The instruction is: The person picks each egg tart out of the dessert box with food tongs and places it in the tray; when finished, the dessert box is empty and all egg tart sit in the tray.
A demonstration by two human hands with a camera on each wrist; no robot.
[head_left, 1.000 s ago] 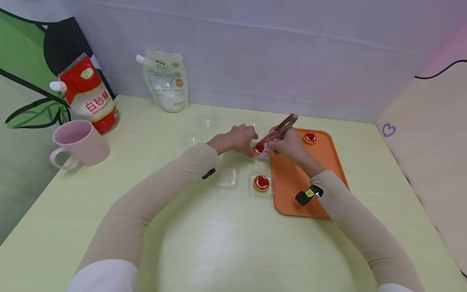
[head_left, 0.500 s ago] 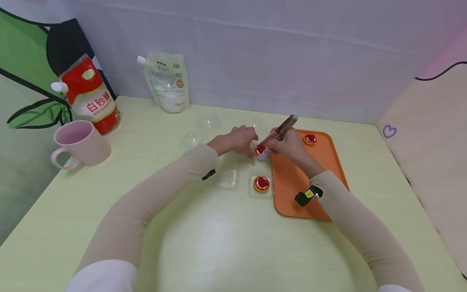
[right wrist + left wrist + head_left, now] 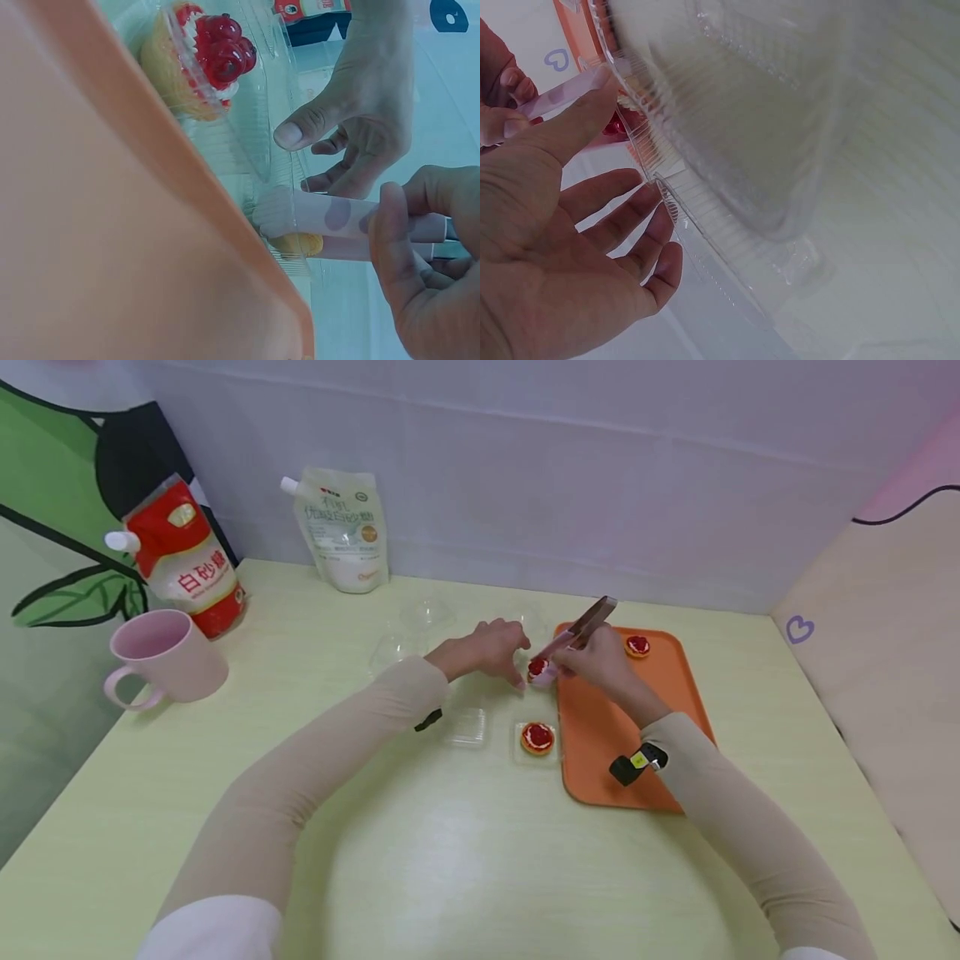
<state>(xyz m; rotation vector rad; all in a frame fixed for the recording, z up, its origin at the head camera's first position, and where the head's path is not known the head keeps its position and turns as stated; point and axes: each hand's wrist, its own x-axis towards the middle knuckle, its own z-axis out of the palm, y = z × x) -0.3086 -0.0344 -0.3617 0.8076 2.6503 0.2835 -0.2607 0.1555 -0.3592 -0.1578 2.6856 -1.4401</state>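
Observation:
My right hand (image 3: 596,658) grips pink-ended tongs (image 3: 577,628), seen closer in the right wrist view, where the tips (image 3: 276,214) lie about a small tart (image 3: 304,244) at a clear plastic container (image 3: 289,264). In the head view this tart (image 3: 537,669) shows red topping beside the tray's left edge. My left hand (image 3: 495,646) stands just left of it. Its thumb and fingers are spread apart, with the fingertips close to the clear container's edge in the left wrist view; whether they touch it is unclear.
Another tart (image 3: 537,738) sits in a clear container nearer me, beside a clear container (image 3: 467,727). The orange tray (image 3: 600,785) bears a tart (image 3: 637,646). Clear domed lids (image 3: 396,649), a pink mug (image 3: 168,656) and two sugar bags (image 3: 341,531) stand left and behind.
The tart at the tongs has shifted slightly to the right, and the tong tips with it. The left hand has hardly moved.

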